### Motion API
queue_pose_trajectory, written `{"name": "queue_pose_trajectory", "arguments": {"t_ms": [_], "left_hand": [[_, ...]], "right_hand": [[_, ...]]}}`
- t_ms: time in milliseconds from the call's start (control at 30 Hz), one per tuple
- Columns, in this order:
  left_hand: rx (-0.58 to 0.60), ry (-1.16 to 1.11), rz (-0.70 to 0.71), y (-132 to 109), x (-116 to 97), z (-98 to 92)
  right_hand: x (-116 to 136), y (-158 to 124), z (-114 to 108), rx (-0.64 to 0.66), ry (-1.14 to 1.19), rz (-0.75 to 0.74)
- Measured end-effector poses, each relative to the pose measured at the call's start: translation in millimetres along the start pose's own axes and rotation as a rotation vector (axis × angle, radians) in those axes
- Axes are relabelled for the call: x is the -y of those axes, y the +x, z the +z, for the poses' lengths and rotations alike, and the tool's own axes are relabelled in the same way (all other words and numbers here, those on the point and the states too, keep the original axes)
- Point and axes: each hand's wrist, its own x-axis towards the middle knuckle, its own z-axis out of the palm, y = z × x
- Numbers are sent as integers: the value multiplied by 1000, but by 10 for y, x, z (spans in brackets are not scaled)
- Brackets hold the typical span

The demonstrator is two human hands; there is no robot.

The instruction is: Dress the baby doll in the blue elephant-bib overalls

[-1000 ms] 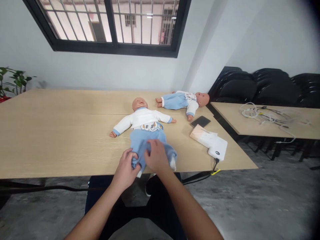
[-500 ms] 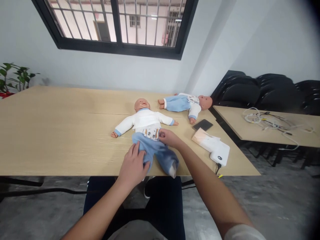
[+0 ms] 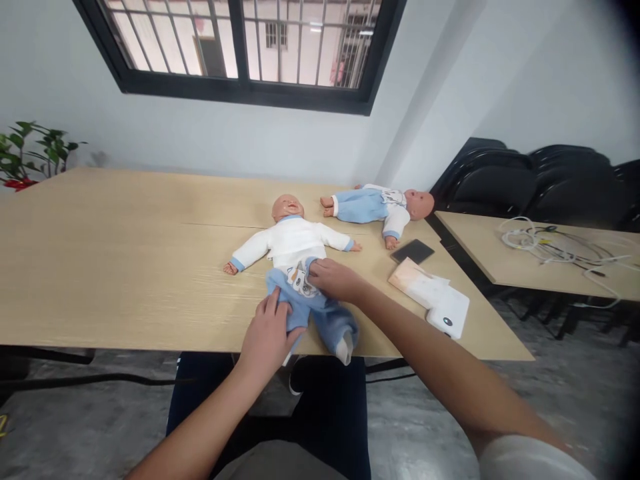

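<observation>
Leftmost, a leafy plant (image 3: 43,148) stands beyond the pale wood counter (image 3: 125,267). On it a doll (image 3: 295,240) lies near the front edge. The left hand (image 3: 267,333) rests on its blue trousers (image 3: 303,312); whether those fingers grip, I cannot tell. The right hand (image 3: 336,277) has its fingers pinched on the trousers' upper edge. Rightward, a white device (image 3: 453,308) bears a round dark mark (image 3: 447,321), too small to read; then black chairs (image 3: 495,187), cables (image 3: 523,240).

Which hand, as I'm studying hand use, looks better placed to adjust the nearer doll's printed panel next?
Probably the right hand: it seems to pinch cloth right beside the printed panel. The left hand lies lower, on the blue trousers.
</observation>
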Motion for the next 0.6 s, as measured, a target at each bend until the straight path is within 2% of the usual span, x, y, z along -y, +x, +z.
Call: {"name": "queue_pose_trajectory", "arguments": {"t_ms": [233,333,467,533,600], "left_hand": [[92,62,-45,-32,1,-48],[99,93,-35,-29,12,-50],[124,113,-36,-18,12,-75],[138,113,-63,-21,-7,-93],[147,117,-88,-33,-35,-113]], "right_hand": [[-314,-62,-178,-49,-63,153],[-432,-141,-191,-128,4,216],[-443,-182,-126,-219,193,313],[-404,-205,-74,-195,236,337],[-358,-259,-24,-146,238,294]]}}
